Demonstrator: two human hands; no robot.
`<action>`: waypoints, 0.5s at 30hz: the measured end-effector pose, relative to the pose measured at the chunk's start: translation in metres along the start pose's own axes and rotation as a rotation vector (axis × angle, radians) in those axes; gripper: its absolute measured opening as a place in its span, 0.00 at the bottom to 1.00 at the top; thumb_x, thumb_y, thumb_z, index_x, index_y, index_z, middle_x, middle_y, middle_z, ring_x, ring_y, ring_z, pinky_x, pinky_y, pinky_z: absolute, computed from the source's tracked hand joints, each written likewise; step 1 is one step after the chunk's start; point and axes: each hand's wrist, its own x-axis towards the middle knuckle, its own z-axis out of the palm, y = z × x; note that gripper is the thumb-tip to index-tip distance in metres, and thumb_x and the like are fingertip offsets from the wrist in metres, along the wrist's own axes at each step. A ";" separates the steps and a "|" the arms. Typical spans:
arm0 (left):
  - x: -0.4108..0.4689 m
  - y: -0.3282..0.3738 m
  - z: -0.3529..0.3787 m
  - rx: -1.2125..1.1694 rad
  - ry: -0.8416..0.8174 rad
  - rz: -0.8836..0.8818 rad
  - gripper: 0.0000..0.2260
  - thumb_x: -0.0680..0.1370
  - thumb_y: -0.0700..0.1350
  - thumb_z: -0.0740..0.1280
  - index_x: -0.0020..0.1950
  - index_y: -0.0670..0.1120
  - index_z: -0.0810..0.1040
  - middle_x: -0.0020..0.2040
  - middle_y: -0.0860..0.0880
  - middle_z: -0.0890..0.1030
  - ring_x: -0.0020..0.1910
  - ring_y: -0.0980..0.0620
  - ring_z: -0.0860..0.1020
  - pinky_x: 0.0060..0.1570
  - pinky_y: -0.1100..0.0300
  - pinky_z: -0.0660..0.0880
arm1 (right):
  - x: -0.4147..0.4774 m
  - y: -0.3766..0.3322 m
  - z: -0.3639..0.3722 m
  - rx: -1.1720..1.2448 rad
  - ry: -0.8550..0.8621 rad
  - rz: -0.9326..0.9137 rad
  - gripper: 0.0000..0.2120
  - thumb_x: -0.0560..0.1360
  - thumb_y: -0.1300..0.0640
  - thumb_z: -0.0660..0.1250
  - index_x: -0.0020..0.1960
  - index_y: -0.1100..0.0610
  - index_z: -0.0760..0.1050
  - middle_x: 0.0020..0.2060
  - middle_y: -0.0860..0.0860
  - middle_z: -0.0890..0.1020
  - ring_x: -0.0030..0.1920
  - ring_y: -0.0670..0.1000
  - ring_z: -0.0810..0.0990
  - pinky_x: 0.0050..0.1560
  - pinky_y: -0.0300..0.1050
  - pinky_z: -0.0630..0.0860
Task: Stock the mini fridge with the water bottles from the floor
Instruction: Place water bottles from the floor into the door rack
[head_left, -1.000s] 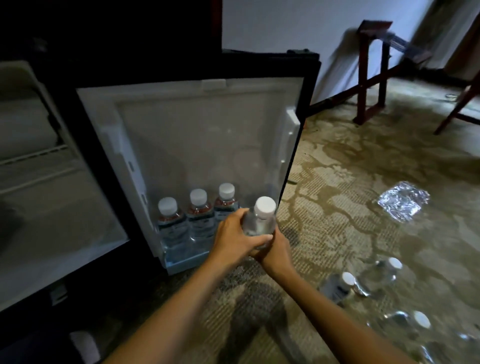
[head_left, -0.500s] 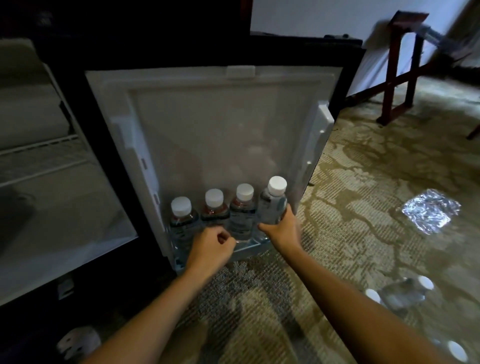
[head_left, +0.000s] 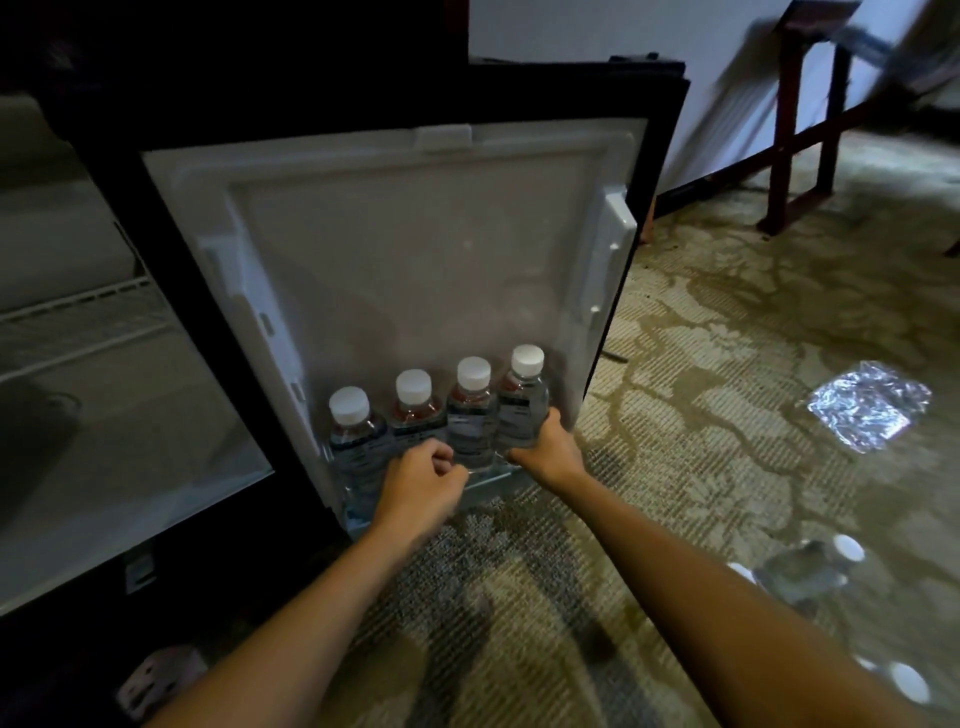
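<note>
The mini fridge door (head_left: 415, 249) stands open with its white inner side facing me. Several white-capped water bottles stand upright in a row in the door's bottom shelf (head_left: 488, 475). My right hand (head_left: 545, 449) is wrapped around the lower part of the rightmost bottle (head_left: 523, 400), which stands in the shelf. My left hand (head_left: 423, 480) is curled with closed fingers in front of the shelf, low by the second bottle (head_left: 414, 402); nothing shows inside it. More bottles (head_left: 810, 566) lie on the carpet at the right.
The fridge interior (head_left: 104, 415) with a wire shelf opens at the left. A crumpled sheet of clear plastic wrap (head_left: 867, 405) lies on the patterned carpet at the right. A red wooden stand (head_left: 800, 135) is against the far wall.
The bottle held in both hands in front of the door has gone into the door shelf as the rightmost one. My left hand came off it and dropped to the shelf front.
</note>
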 end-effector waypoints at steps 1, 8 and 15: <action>-0.001 0.003 0.000 0.008 -0.009 -0.011 0.13 0.76 0.42 0.64 0.60 0.42 0.75 0.48 0.49 0.75 0.47 0.53 0.73 0.43 0.63 0.69 | 0.001 0.001 -0.001 -0.009 -0.027 -0.017 0.27 0.71 0.54 0.69 0.65 0.61 0.64 0.63 0.58 0.72 0.61 0.60 0.75 0.57 0.52 0.73; -0.015 0.028 0.007 0.010 -0.072 -0.061 0.19 0.78 0.44 0.61 0.68 0.43 0.68 0.57 0.45 0.76 0.54 0.48 0.74 0.52 0.57 0.70 | -0.032 0.016 -0.022 0.091 -0.070 -0.025 0.21 0.76 0.62 0.62 0.67 0.63 0.62 0.64 0.59 0.74 0.62 0.60 0.73 0.60 0.50 0.71; -0.042 0.066 0.057 -0.002 -0.200 0.001 0.20 0.78 0.43 0.60 0.70 0.43 0.63 0.48 0.46 0.75 0.45 0.46 0.75 0.45 0.53 0.71 | -0.079 0.113 -0.061 0.130 0.018 0.092 0.18 0.75 0.65 0.61 0.64 0.61 0.68 0.60 0.58 0.74 0.55 0.54 0.74 0.53 0.49 0.73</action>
